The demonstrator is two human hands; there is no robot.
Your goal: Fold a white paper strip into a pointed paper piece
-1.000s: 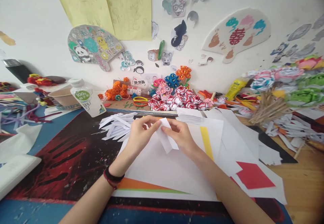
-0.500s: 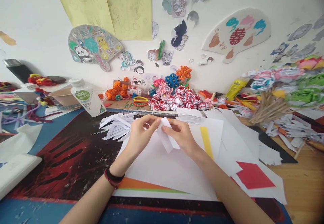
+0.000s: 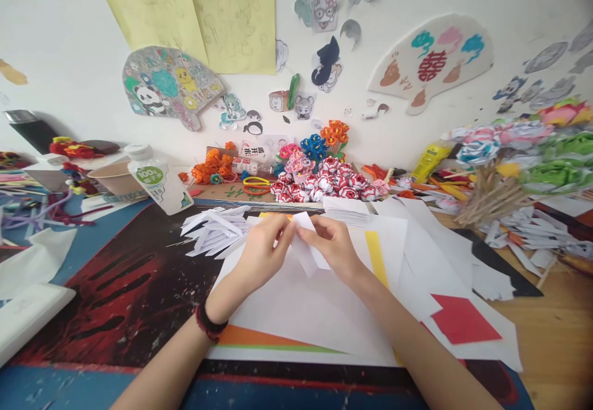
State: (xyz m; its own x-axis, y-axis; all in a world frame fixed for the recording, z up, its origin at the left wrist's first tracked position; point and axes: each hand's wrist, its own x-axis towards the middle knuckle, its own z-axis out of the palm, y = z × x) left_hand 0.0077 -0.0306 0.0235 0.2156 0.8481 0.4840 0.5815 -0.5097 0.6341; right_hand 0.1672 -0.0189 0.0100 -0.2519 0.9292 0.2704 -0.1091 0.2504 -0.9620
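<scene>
Many white paper strips [image 3: 215, 231] lie heaped just left of the left hand [image 3: 264, 255], which I see pinching the left edge of a folded white paper [image 3: 306, 260] between closed thumb and finger. The paper hangs between both hands, neither clearly nearer, its long axis running toward me and slanting slightly right. The right hand [image 3: 334, 246] grips its right side, thumb on the face, left of a yellow strip [image 3: 377, 259].

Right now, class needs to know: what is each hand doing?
Left hand: closed, pinching a folded white paper strip.
Right hand: closed, pinching the same strip.
</scene>
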